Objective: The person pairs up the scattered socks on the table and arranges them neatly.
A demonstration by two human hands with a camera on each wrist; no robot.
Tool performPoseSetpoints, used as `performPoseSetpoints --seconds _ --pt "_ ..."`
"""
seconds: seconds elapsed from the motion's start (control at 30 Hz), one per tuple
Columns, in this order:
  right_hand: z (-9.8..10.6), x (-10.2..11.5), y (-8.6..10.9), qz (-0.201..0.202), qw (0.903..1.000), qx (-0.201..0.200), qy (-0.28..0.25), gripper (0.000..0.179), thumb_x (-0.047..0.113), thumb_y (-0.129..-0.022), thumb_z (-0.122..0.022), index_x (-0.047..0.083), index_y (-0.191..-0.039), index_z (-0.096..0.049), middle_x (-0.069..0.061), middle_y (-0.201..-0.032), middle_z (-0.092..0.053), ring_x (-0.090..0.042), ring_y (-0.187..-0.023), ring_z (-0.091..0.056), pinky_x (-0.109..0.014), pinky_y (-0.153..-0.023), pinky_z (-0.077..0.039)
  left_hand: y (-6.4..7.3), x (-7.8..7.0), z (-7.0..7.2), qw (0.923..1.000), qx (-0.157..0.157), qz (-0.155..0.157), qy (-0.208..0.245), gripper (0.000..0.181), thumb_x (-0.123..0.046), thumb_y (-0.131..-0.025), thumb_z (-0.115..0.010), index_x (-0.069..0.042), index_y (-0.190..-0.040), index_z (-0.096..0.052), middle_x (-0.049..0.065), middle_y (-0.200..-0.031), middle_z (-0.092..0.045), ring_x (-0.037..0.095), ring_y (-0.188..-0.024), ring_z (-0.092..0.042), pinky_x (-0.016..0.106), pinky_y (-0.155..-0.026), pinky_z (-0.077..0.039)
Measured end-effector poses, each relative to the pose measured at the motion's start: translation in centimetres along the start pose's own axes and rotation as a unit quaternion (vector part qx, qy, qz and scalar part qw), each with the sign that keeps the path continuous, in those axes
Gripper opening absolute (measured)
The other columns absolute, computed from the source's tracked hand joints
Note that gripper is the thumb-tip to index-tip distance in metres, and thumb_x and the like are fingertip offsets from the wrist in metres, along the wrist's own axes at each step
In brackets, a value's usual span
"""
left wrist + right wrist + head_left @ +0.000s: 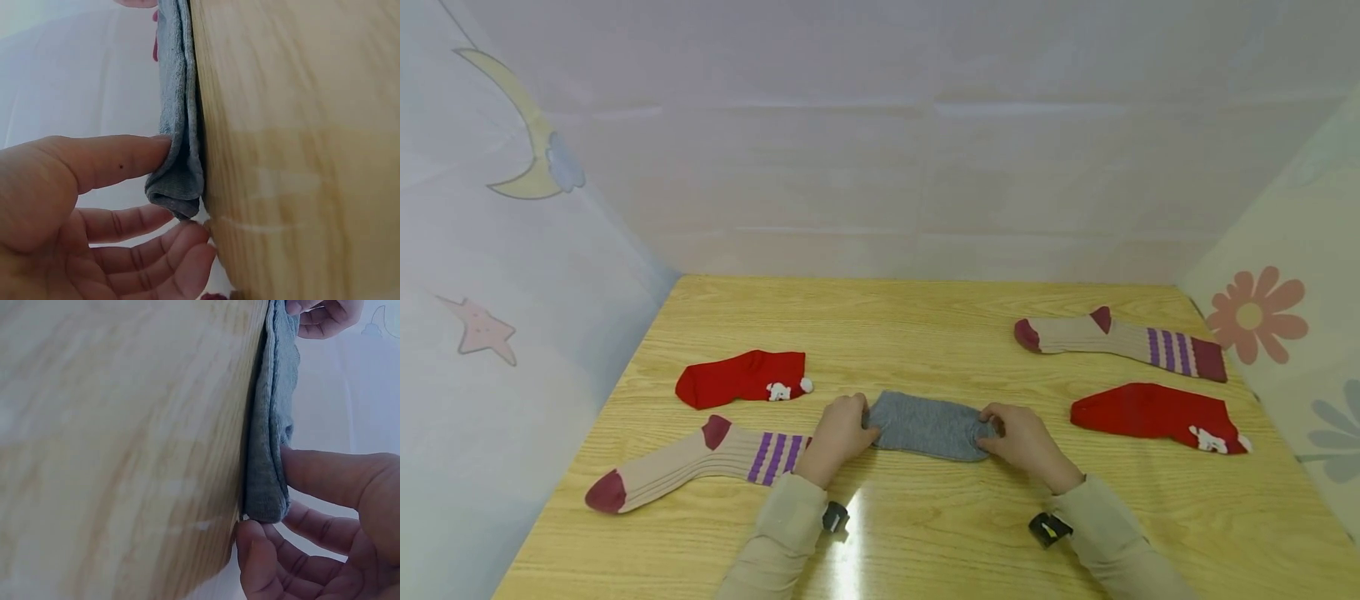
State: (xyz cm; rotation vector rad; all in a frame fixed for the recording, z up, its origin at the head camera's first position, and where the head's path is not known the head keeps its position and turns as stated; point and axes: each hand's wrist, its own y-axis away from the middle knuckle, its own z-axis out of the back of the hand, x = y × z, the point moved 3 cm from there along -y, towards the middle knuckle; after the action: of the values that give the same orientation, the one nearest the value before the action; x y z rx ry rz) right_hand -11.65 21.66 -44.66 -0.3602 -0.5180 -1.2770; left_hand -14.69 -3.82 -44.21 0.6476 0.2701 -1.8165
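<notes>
A grey sock (pixel 928 427) lies flat across the middle of the table, showing more than one layer of cloth along its edge in both wrist views. At its left end my left hand (pixel 842 433) pinches it, the thumb (pixel 125 159) pressing on top and the fingers curled about the end. My right hand (pixel 1022 443) holds the opposite end in the same way, with its thumb (pixel 331 475) over the cloth and fingertips by the tabletop.
To the left lie a red sock (pixel 730 379) and a beige striped sock (pixel 685 462), the latter partly behind my left hand. On the right are another beige striped sock (pixel 1127 342) and another red sock (pixel 1150 412). Printed cloth walls surround the wooden table (pixel 940 533).
</notes>
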Motion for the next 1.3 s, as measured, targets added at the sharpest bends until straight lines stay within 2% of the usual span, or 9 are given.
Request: performPoseSetpoints --seconds 0.23,0.43,0.67,0.8,0.93,1.0,1.1,1.2,1.3 --pt "0.1 0.1 -0.4 -0.03 0.9994 -0.002 -0.017 0.025 0.008 -0.071 -0.076 0.002 -0.092 -0.064 -0.001 -0.074 -0.055 -0.013 -0.066 -0.051 -0.031 -0.059 -0.043 -0.4 0.1 0.0 0.9998 0.01 0.01 0.012 0.024 -0.013 -0.077 -0.07 0.004 -0.09 -0.059 0.007 -0.073 -0.056 0.016 -0.063 -0.048 0.028 -0.055 -0.044" --pt "-0.1 0.0 -0.6 -0.028 0.9994 -0.003 -0.022 0.024 0.005 -0.07 -0.075 0.0 -0.091 -0.064 -0.001 -0.074 -0.055 -0.012 -0.064 -0.05 -0.03 -0.058 -0.043 -0.7 0.3 -0.3 0.9996 0.021 0.018 0.006 0.018 -0.012 -0.077 -0.07 0.002 -0.084 -0.06 0.008 -0.076 -0.057 0.017 -0.065 -0.048 0.03 -0.058 -0.045" --pt "0.1 -0.1 -0.8 -0.02 0.9992 -0.013 -0.032 0.025 0.003 -0.07 -0.074 -0.001 -0.091 -0.063 -0.002 -0.074 -0.056 -0.012 -0.064 -0.05 -0.03 -0.058 -0.043 -0.9 0.3 -0.2 0.9992 0.005 0.023 0.034 0.017 -0.01 -0.077 -0.068 0.004 -0.083 -0.06 0.008 -0.074 -0.056 0.017 -0.064 -0.048 0.029 -0.055 -0.044" --pt "0.4 -0.2 -0.7 -0.032 0.9981 -0.013 -0.051 0.026 0.004 -0.073 -0.073 -0.002 -0.094 -0.059 -0.005 -0.078 -0.058 -0.017 -0.069 -0.056 -0.034 -0.062 -0.046 -0.6 0.6 0.0 0.9977 -0.011 0.034 0.058 0.022 -0.017 -0.08 -0.068 0.002 -0.078 -0.056 0.005 -0.065 -0.05 0.015 -0.058 -0.045 0.026 -0.05 -0.039" --pt "0.5 -0.6 -0.7 -0.061 0.9957 -0.015 -0.068 0.027 0.007 -0.079 -0.068 -0.006 -0.099 -0.056 -0.006 -0.078 -0.059 -0.019 -0.068 -0.056 -0.035 -0.061 -0.046 -0.5 0.8 0.2 0.9961 -0.021 0.039 0.076 0.038 -0.019 -0.084 -0.063 -0.007 -0.053 -0.044 -0.004 -0.046 -0.032 0.009 -0.041 -0.031 0.021 -0.039 -0.027" --pt "0.4 -0.8 -0.8 -0.074 0.9949 -0.011 -0.068 0.026 0.008 -0.081 -0.066 -0.008 -0.099 -0.057 -0.005 -0.075 -0.059 -0.016 -0.064 -0.054 -0.033 -0.058 -0.045 -0.6 0.8 0.2 0.9957 -0.017 0.04 0.082 0.046 -0.018 -0.085 -0.061 -0.012 -0.046 -0.037 -0.007 -0.04 -0.028 0.006 -0.035 -0.026 0.02 -0.035 -0.024" --pt "0.4 -0.9 -1.1 -0.083 0.9943 -0.005 -0.067 0.023 0.008 -0.081 -0.064 -0.008 -0.097 -0.059 -0.004 -0.073 -0.059 -0.014 -0.061 -0.051 -0.03 -0.056 -0.043 -0.8 0.7 0.2 0.9955 -0.008 0.039 0.086 0.049 -0.016 -0.084 -0.06 -0.013 -0.041 -0.038 -0.008 -0.036 -0.032 0.004 -0.031 -0.029 0.019 -0.033 -0.025" --pt "0.4 -0.9 -1.3 -0.085 0.9942 0.0 -0.066 0.02 0.007 -0.08 -0.064 -0.008 -0.094 -0.061 -0.005 -0.072 -0.058 -0.014 -0.061 -0.05 -0.029 -0.055 -0.043 -1.0 0.7 0.2 0.9933 0.002 0.048 0.105 0.045 -0.014 -0.084 -0.06 -0.01 -0.042 -0.044 -0.006 -0.036 -0.041 0.004 -0.03 -0.036 0.02 -0.033 -0.03" --pt "0.3 -1.2 -1.5 -0.089 0.9939 0.001 -0.066 0.019 0.005 -0.079 -0.065 -0.008 -0.092 -0.062 -0.005 -0.073 -0.058 -0.015 -0.063 -0.051 -0.029 -0.056 -0.043 -1.1 0.7 0.2 0.9918 0.0 0.055 0.116 0.041 -0.012 -0.083 -0.061 -0.009 -0.044 -0.048 -0.005 -0.037 -0.043 0.005 -0.03 -0.038 0.021 -0.034 -0.033"
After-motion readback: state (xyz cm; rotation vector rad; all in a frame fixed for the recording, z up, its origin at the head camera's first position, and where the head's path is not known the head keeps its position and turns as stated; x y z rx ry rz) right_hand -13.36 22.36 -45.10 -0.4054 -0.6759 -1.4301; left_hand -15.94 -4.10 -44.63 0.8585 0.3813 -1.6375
